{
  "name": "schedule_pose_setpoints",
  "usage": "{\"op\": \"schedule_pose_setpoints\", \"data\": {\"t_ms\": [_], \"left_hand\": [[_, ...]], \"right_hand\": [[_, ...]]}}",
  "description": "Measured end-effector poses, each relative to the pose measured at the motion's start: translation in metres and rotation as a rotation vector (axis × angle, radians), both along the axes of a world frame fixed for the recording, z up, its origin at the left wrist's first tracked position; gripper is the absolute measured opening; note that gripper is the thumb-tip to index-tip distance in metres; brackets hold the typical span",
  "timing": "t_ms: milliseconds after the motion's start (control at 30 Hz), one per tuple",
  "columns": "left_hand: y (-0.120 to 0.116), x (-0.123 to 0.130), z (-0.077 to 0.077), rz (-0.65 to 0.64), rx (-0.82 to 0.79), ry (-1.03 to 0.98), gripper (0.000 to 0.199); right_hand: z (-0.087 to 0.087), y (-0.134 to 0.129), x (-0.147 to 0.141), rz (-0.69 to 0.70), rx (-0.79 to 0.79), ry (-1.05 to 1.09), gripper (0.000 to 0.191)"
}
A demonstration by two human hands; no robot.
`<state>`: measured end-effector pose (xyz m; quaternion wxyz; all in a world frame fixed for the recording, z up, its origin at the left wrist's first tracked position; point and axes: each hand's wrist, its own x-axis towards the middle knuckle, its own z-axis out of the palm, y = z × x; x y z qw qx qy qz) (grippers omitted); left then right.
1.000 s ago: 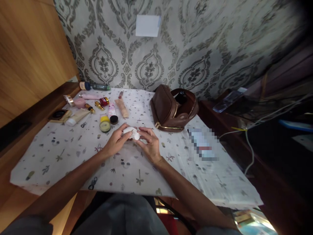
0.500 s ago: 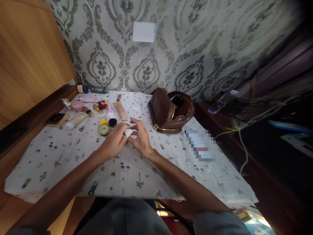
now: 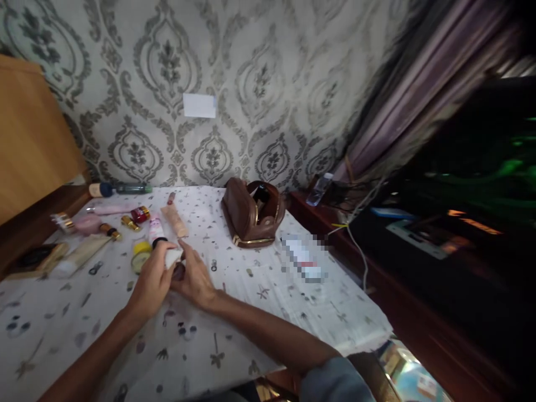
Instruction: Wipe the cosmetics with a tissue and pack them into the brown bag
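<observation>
My left hand (image 3: 149, 283) is closed on a small white piece (image 3: 172, 257) that looks like a wipe or tissue. Against it, my right hand (image 3: 196, 279) curls round a small dark brown object (image 3: 178, 271), maybe a jar or lid; the fingers partly hide it. Just beyond the left hand are a yellow-topped jar (image 3: 141, 257), a black lid (image 3: 159, 241) and a pink-and-white tube (image 3: 156, 228). A beige tube (image 3: 174, 221) lies farther back on the patterned white cloth (image 3: 251, 318).
An open brown cosmetic bag (image 3: 238, 215) stands at the back, with a blurred-out phone-like item (image 3: 304, 258) to its right. Several cosmetics lie left, including a red-and-gold jar (image 3: 140, 214), a cream tube (image 3: 81, 255) and a compact (image 3: 36, 259). A cable (image 3: 355, 245) hangs at the right.
My view has turned right and tilted up, so things sit farther left and lower. The dark brown object now shows between my hands; the white piece is still held.
</observation>
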<state>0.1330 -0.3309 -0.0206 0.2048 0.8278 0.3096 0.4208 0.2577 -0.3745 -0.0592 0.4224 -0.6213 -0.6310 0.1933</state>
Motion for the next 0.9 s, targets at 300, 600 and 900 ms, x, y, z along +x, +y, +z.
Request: {"op": "schedule_pose_setpoints", "data": {"t_ms": [300, 600, 900], "left_hand": [[0.006, 0.011, 0.0, 0.117, -0.407, -0.251, 0.041], [0.004, 0.004, -0.034, -0.037, -0.735, -0.194, 0.052], [0.015, 0.005, -0.068, -0.096, -0.453, 0.106, 0.035]], "right_hand": [[0.001, -0.013, 0.019, 0.069, 0.055, 0.191, 0.092], [0.1, -0.028, 0.132, -0.145, 0.315, 0.423, 0.05], [0.169, 0.003, 0.283, -0.062, 0.184, 0.16, 0.049]]}}
